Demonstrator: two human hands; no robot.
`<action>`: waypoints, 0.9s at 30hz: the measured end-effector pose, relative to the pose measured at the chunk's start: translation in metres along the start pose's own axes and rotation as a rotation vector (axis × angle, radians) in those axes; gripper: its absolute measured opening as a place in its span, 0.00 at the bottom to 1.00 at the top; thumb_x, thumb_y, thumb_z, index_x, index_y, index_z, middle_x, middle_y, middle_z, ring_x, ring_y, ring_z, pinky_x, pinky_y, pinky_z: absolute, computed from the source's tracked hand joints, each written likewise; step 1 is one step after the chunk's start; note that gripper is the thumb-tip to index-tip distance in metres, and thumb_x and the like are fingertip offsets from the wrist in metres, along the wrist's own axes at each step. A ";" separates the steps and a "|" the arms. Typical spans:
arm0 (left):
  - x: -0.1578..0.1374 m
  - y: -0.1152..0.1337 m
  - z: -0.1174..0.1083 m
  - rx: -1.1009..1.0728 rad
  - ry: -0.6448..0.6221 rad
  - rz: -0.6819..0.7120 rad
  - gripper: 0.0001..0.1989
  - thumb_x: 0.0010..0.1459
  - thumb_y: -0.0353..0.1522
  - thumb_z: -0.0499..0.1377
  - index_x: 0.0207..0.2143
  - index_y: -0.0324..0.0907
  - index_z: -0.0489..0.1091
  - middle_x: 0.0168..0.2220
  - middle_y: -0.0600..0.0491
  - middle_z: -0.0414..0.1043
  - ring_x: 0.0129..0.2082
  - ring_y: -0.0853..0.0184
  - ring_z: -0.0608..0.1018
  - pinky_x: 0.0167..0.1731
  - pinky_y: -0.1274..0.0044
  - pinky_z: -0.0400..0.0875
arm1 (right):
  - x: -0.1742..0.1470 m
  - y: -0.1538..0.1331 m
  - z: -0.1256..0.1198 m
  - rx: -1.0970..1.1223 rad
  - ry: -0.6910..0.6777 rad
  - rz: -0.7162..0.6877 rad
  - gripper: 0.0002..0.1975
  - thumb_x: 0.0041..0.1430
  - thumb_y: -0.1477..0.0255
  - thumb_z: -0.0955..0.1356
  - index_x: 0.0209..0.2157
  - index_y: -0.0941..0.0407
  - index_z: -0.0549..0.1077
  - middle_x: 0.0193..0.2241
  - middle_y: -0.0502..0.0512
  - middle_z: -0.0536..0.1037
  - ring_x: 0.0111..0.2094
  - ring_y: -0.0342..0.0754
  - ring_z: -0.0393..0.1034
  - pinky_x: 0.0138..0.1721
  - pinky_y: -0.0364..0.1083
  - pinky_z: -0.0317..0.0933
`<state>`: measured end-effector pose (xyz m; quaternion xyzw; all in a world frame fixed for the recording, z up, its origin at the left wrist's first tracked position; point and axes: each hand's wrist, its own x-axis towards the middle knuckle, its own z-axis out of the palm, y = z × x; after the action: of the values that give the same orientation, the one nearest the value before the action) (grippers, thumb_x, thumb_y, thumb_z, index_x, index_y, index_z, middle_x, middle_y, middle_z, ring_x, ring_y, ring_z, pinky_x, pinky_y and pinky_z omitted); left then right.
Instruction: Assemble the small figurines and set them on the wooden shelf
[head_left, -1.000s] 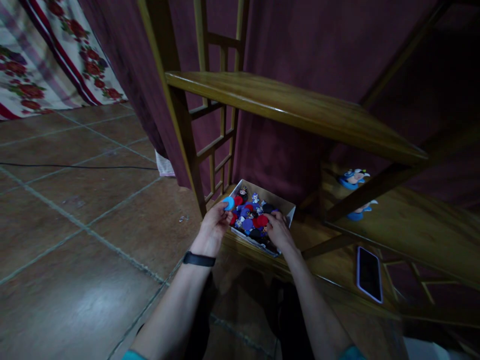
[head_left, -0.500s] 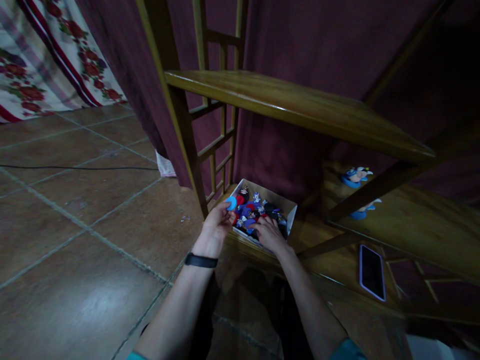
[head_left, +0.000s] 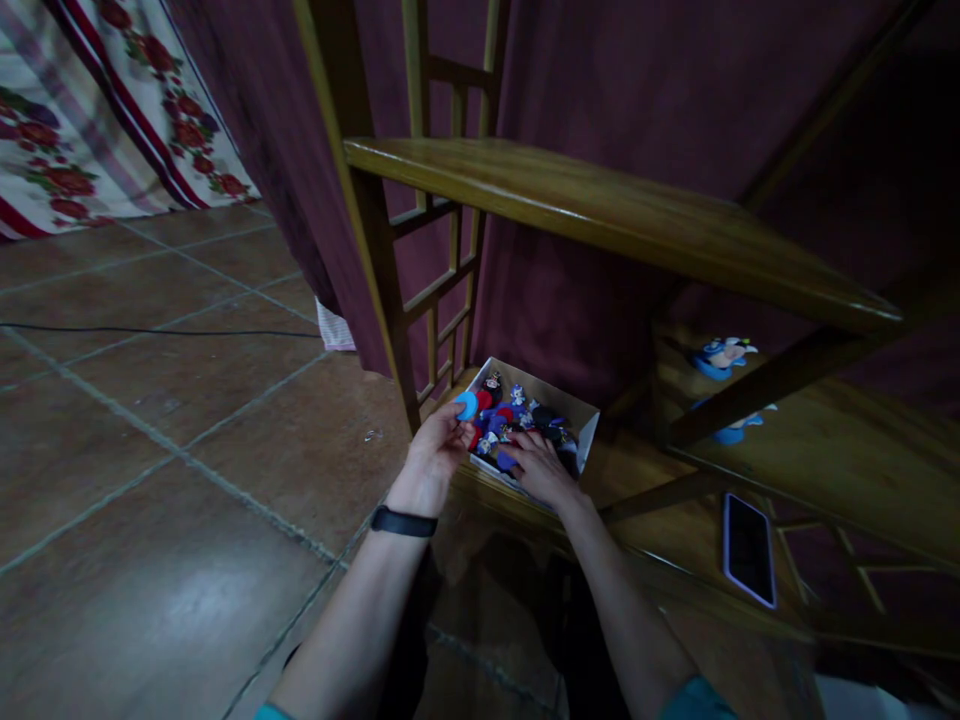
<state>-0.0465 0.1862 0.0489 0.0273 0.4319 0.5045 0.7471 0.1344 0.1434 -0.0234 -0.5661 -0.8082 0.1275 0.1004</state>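
My left hand (head_left: pixel 437 442) is closed on a small figurine's light blue round base (head_left: pixel 466 405), over the near left corner of a white box (head_left: pixel 551 392). What sits on that base is hidden from me. Inside the box lie many small figures on round bases, mixed red, purple and black; a white and purple figure (head_left: pixel 517 395) stands out near the back. My right hand (head_left: pixel 537 466) reaches into the front right of the box, fingers stretched and apart, touching the pile beside a purple base (head_left: pixel 507 460).
The box rests on the low board of a wooden shelf unit, under a higher shelf (head_left: pixel 600 200). To the right, figurines on blue bases (head_left: pixel 721 358) stand on another shelf. A phone (head_left: pixel 748 550) lies on the low board. A black cable (head_left: pixel 150 329) crosses the tiled floor.
The view has shifted slightly, so the scene sits a little further right. My left hand still grips the blue base; the right hand's fingers have moved slightly over the figures.
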 end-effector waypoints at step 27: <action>0.006 -0.005 0.001 0.018 0.014 -0.012 0.05 0.50 0.20 0.56 0.29 0.36 0.66 0.18 0.56 0.66 0.14 0.78 0.66 0.15 0.86 0.64 | 0.004 0.006 0.004 -0.014 0.007 -0.082 0.18 0.53 0.74 0.67 0.47 0.48 0.71 0.54 0.52 0.65 0.56 0.54 0.51 0.54 0.54 0.49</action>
<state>-0.0416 0.1884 0.0436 0.0279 0.4419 0.4962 0.7468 0.1369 0.1487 -0.0293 -0.5336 -0.8313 0.1155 0.1040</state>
